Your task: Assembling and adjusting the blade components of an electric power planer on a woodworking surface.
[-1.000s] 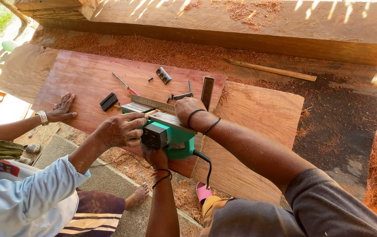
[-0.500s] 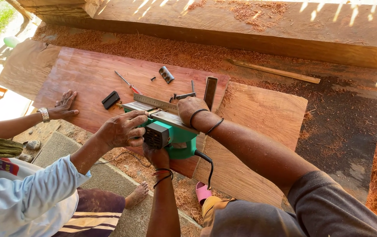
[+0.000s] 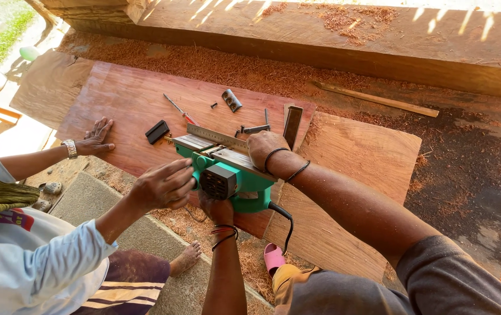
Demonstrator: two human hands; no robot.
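A green electric planer (image 3: 236, 178) lies upside down at the near edge of a reddish wooden board (image 3: 128, 99), its metal sole facing up. My left hand (image 3: 215, 207) grips it from below, at the black motor end. My right hand (image 3: 264, 149) rests closed on top of the sole, with black bands on the wrist. A thin metal strip (image 3: 215, 136) lies along the far side of the planer. A co-worker's hand (image 3: 163, 185) in a light blue sleeve touches the planer's left side. Their other hand (image 3: 94, 138), with a wristwatch, lies flat on the board.
On the board lie a red-handled screwdriver (image 3: 175, 108), a small black block (image 3: 157, 132), a metal cylinder (image 3: 231, 100), a few bolts and a dark flat bar (image 3: 292, 126). Wood shavings cover the ground below a heavy timber beam (image 3: 379, 41). A pink sandal (image 3: 273, 258) and a bare foot (image 3: 185, 258) are below.
Almost nothing has changed. All hands stay on the planer and board, and the view has only shifted slightly.
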